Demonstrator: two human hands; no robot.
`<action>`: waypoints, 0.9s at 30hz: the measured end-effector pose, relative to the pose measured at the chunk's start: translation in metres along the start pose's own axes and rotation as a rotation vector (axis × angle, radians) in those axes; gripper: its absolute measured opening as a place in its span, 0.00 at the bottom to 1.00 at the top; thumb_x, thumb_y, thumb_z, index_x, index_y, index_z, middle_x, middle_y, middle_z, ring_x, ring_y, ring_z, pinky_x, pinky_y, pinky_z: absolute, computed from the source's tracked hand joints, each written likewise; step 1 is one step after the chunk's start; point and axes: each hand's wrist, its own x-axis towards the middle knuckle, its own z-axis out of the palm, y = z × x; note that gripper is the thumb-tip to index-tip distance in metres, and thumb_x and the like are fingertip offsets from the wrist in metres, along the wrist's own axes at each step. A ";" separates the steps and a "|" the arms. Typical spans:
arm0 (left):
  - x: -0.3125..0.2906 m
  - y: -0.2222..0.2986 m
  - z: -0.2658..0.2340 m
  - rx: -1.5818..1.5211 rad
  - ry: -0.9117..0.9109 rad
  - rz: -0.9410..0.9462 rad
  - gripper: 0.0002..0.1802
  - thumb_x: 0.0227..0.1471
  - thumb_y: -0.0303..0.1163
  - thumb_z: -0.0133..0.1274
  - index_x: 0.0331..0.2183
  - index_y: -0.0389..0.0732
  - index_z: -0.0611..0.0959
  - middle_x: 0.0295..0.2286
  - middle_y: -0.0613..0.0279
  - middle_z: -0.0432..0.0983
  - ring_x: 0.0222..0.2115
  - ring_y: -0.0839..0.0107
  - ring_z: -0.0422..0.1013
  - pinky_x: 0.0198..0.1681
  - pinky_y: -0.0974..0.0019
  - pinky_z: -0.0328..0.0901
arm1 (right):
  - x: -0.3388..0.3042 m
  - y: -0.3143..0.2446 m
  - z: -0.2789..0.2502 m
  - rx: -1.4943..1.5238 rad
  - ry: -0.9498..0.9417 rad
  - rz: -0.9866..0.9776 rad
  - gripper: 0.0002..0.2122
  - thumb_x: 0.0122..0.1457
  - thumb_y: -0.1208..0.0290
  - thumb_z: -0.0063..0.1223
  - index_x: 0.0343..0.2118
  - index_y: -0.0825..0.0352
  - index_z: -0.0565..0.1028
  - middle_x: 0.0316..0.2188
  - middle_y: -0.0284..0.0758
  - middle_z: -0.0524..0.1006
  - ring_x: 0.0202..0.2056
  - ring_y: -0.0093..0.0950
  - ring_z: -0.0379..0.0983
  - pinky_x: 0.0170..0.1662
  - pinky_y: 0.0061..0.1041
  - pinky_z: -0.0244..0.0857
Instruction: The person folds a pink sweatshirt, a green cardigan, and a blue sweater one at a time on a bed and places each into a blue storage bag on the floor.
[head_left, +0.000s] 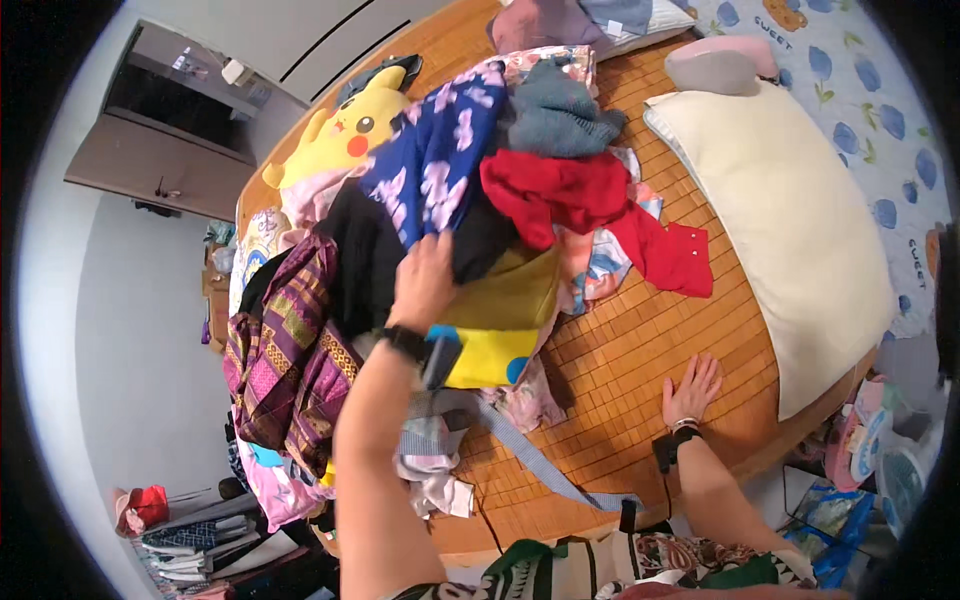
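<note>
My left hand (425, 278) reaches into a heap of clothes, its fingers closed on the lower edge of a navy blue garment with pink flowers (440, 160). Black cloth (365, 255) lies under and around that hand. Just below it are olive cloth (510, 290) and yellow cloth with blue dots (490, 357). To the right of the heap, my right hand (692, 390) rests flat with fingers spread on the bamboo mat (620, 400). A red garment (570, 190) and a grey-green knit (560, 115) lie right of the blue one.
A yellow plush toy (350, 130) lies behind the heap, and purple patterned cloth (290, 350) hangs over its left side. A cream pillow (790, 220) lies at the right. A striped strap (545, 470) lies near me. Folded clothes (200, 540) are stacked at lower left.
</note>
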 end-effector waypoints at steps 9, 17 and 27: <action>-0.193 -0.201 -0.124 0.023 0.446 -0.574 0.25 0.30 0.29 0.57 0.37 0.39 0.72 0.31 0.51 0.71 0.34 0.55 0.68 0.38 0.61 0.62 | 0.001 -0.005 -0.006 0.061 -0.036 -0.004 0.32 0.49 0.58 0.42 0.53 0.69 0.47 0.56 0.45 0.41 0.57 0.41 0.32 0.55 0.46 0.28; -0.124 -0.172 -0.053 0.683 0.053 -0.519 0.08 0.40 0.22 0.41 0.27 0.41 0.70 0.28 0.56 0.68 0.29 0.58 0.67 0.28 0.63 0.65 | 0.004 -0.001 -0.002 0.075 0.032 -0.001 0.32 0.47 0.55 0.44 0.52 0.70 0.51 0.55 0.47 0.44 0.57 0.41 0.35 0.54 0.47 0.29; 0.161 0.043 0.005 0.177 0.489 -0.020 0.36 0.31 0.45 0.56 0.42 0.35 0.65 0.30 0.46 0.72 0.32 0.52 0.68 0.36 0.56 0.62 | 0.003 0.004 0.003 0.096 -0.001 -0.009 0.34 0.45 0.56 0.46 0.52 0.71 0.50 0.55 0.47 0.42 0.56 0.43 0.35 0.54 0.48 0.28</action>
